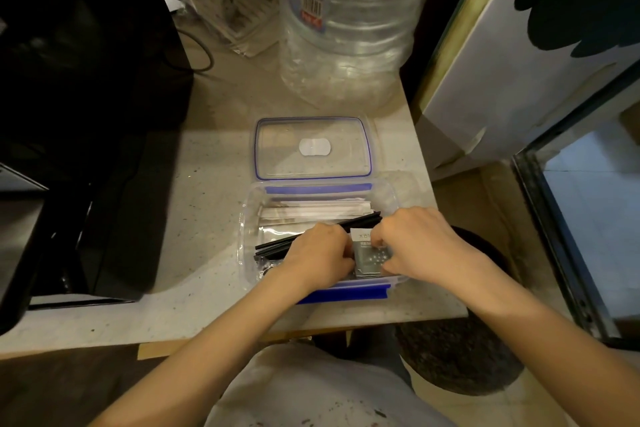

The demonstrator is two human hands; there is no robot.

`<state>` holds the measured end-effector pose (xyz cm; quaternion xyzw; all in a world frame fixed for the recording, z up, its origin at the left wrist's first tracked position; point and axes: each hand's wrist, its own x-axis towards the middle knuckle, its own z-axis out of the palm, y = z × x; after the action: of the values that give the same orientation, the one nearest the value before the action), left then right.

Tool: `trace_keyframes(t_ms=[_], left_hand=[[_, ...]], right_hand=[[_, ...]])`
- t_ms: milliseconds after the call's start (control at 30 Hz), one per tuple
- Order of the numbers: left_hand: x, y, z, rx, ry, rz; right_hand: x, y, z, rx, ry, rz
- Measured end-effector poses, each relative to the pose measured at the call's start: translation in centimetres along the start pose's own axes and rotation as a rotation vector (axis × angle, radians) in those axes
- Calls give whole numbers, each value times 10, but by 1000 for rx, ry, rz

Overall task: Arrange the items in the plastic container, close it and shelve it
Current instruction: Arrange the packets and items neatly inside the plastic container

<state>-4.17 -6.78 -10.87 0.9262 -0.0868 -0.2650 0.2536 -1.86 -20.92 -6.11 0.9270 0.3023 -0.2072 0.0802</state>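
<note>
A clear plastic container with blue clips is seen open near the front right edge of a pale speckled countertop. Inside it, white paper-wrapped sticks are laid along the far side, and a bundle of black straws is laid slanting across the middle, its near end passing under the left hand. A grey sachet with white print and a star pattern is held upright in the near right part of the container, between the two hands. The left hand is curled, its fingers pressed against the sachet's left edge; the right hand is curled over the sachet's right edge, fingertips pinching it. Both hands are placed inside the container's rim. The lid, clear with a blue seal and a white patch at its centre, is lying flat on the countertop just behind the container, touching its far edge. Farther back, a large clear water bottle is standing. A black appliance is seen to the left.
</note>
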Motion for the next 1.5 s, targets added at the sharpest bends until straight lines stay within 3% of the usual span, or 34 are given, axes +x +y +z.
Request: trace_keyframes(t_ms=[167,333,533,800,967,1233,1400,1500], left_hand=[[-6,-5,-9,-49,13,32],[-19,-33,-28,181,229,19],[-26,-37,-26,333,119,72],[-25,-37,-26,378,148,76],[-25,-37,-28,391,209,48],[-26,-39,-28,344,245,39],[-24,-39,-53,54,553,155],[-12,-43,-73,-77,646,119]], right_hand=[[-1,4,-2,115,-40,20],[1,8,-11,157,2,52],[10,-3,-1,-30,40,23],[12,-5,1,-40,33,-8],[19,-2,-1,11,165,-7],[28,0,-5,304,320,16],[36,26,-23,754,551,158],[51,41,-20,989,574,209]])
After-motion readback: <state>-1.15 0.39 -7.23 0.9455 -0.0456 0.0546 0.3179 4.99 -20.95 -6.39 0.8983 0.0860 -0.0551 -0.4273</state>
